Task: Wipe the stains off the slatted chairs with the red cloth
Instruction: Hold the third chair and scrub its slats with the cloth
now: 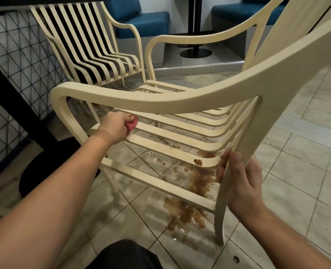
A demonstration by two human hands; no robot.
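- Red cloth: centre-left of the frame, bunched small, pressed onto a seat slat of the near chair, close to the front end of the slats. Only a pink-red corner shows past the fingers.
- Left hand: fingers curled round the cloth, knuckles up, thumb on top of it. The hand reaches in beneath the near armrest, arm entering from lower left.
- Right hand: lower right, wrapped round the chair's rear upright just below where the armrest joins it, thumb on the near face, fingertips behind.
- Room to move: armrest runs close above the left hand. The slats run open to the right, curving up into the backrest. Gaps between slats show the floor.
- Near chair: cream, glossy. Brown stain sits on a near slat at its right end, well apart from the cloth. Small brown specks on the neighbouring slat.
- Spill: brown puddle and splashes on the tiled floor under the seat.
- Second chair: same build, upper left, just beside a wire mesh panel.
- Blue seats along the top edge.
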